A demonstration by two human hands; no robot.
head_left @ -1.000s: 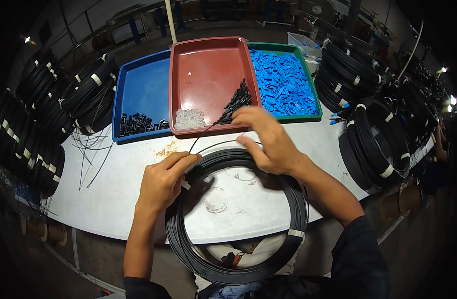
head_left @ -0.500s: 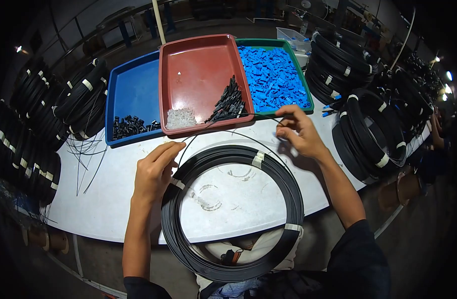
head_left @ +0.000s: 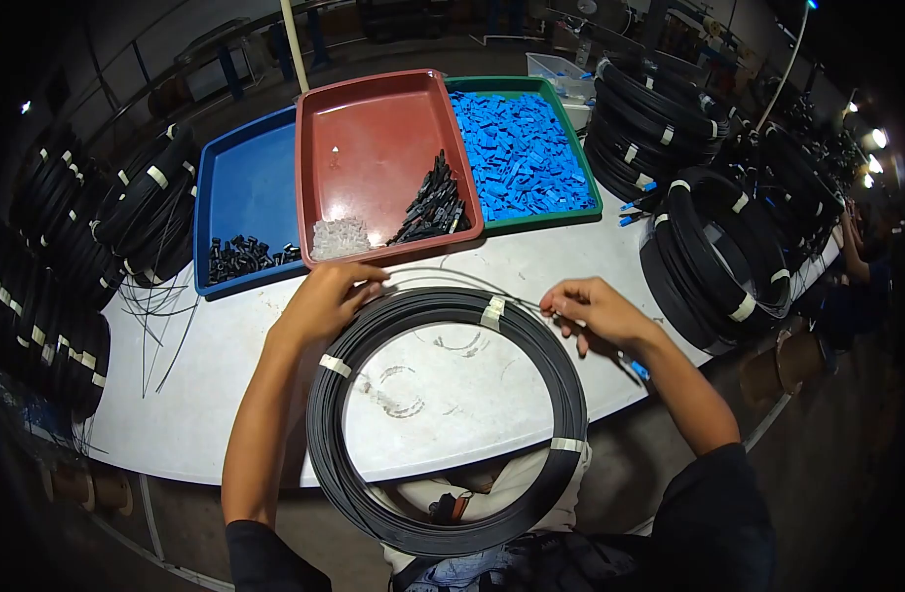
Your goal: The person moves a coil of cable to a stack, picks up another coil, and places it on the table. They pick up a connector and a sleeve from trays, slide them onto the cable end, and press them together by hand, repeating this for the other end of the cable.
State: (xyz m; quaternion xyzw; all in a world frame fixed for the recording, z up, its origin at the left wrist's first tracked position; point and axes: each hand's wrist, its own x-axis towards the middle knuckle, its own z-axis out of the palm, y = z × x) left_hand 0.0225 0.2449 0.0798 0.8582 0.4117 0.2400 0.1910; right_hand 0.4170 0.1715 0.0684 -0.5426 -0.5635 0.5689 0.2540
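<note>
A large coil of black cable, bound with pale tape, lies partly on the white table and partly over its front edge. My left hand is at the coil's upper left, fingers closed around a loose length of black cable. That length arcs above the coil to my right hand, which pinches it with thumb and fingers. A blue connector shows just below my right wrist, at the end of the cable. The fingertips of my left hand are partly hidden.
Behind the coil stand a blue tray with black parts, a red tray with clear and black pieces, and a green tray of blue pieces. Cable coils are stacked on the right, and more coils on the left.
My right hand has come down and closed on the cable; the blue connector now shows below it. My left hand has moved slightly up. The view has shifted a little.
</note>
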